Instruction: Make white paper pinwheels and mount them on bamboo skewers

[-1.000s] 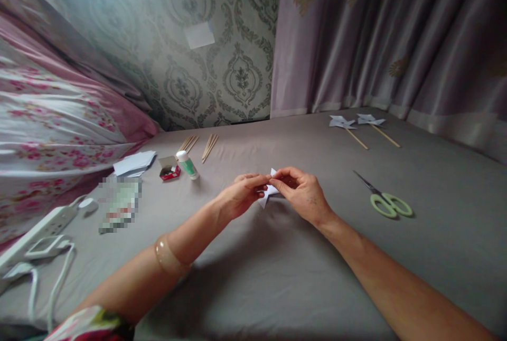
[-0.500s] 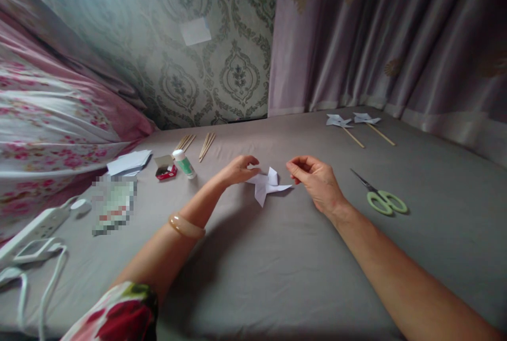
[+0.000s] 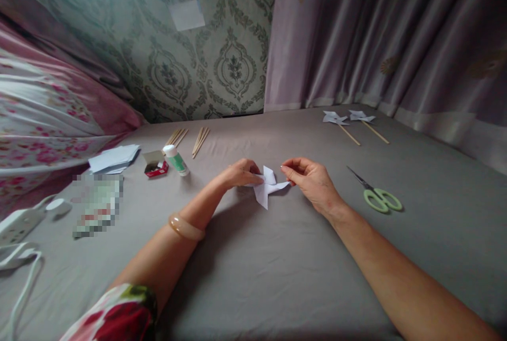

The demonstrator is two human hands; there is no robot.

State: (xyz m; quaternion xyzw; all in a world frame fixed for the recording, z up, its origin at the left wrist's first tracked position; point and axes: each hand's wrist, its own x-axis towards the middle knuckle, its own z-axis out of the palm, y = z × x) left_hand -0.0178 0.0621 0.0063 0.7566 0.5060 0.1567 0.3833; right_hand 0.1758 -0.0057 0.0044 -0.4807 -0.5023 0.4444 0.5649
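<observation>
In the head view, a white paper pinwheel [image 3: 269,187] is held at its left blade between the thumb and fingers of the left hand [image 3: 241,173], over the middle of the grey cloth [image 3: 277,262]. At the right hand [image 3: 315,182], beside the right blade, thumb and index finger are held narrowly together; whether anything is pinched cannot be told. Green-handled scissors [image 3: 382,200] are seen lying to the right, open paper pinwheels on sticks [image 3: 336,118] farther back.

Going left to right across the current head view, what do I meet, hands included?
Power strip → papers → red box → tube → left hand → paper pinwheel → right hand → scissors.
</observation>
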